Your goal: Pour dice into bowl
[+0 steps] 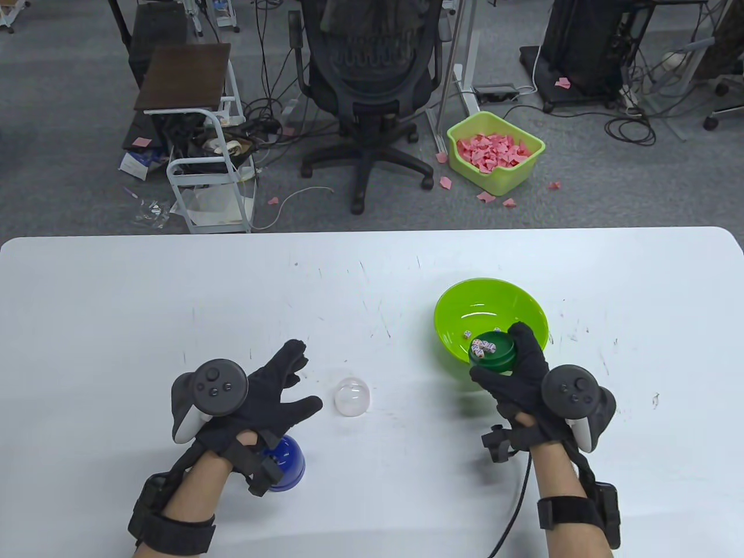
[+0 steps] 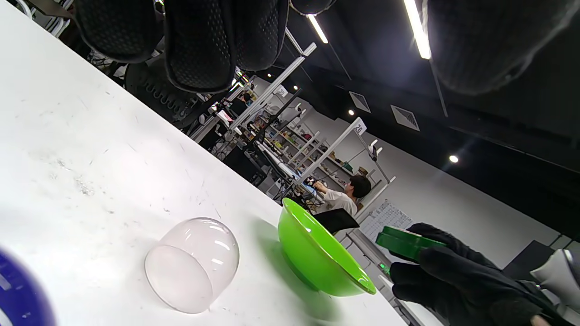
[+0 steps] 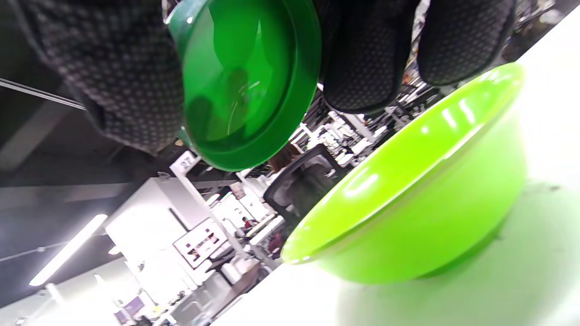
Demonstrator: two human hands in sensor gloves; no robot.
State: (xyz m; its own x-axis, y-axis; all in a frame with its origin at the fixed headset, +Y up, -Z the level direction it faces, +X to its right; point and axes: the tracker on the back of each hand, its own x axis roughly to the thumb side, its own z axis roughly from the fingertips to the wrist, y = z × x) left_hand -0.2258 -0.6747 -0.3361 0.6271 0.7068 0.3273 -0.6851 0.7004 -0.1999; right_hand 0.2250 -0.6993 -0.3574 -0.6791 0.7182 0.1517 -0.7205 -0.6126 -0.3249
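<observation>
Both gloved forearms enter from the near edge of the white table (image 1: 116,302), each hand with a tracker strapped to its back. Gripping a dark green dice tray (image 1: 493,356), the right hand (image 1: 526,383) has its fingers curled round the far side and its thumb on the near side; the right wrist view shows the tray's round underside (image 3: 247,81) clamped between thumb and fingers. That tray is held over the near rim of the lime green bowl (image 1: 523,302), and several white dice (image 1: 482,347) lie bunched in it. One more die (image 1: 466,334) rests inside the bowl, just beyond the tray. From the left wrist view the tray (image 2: 403,242) appears tilted, raised above the bowl's rim (image 2: 317,244), not touching it.

Over on the other side, the left hand (image 1: 261,395) rests with fingers spread and relaxed, grasping nothing. Under its wrist sits a blue dome-shaped cup (image 1: 285,462). Just beside its thumb, a clear dome-shaped lid (image 1: 353,397) stands on the table, between the two hands; the left wrist view shows it (image 2: 192,265) set apart from the bowl.

Beyond the table stand an office chair (image 1: 366,75) and a light green bin (image 1: 511,174) holding pink paper scraps.
</observation>
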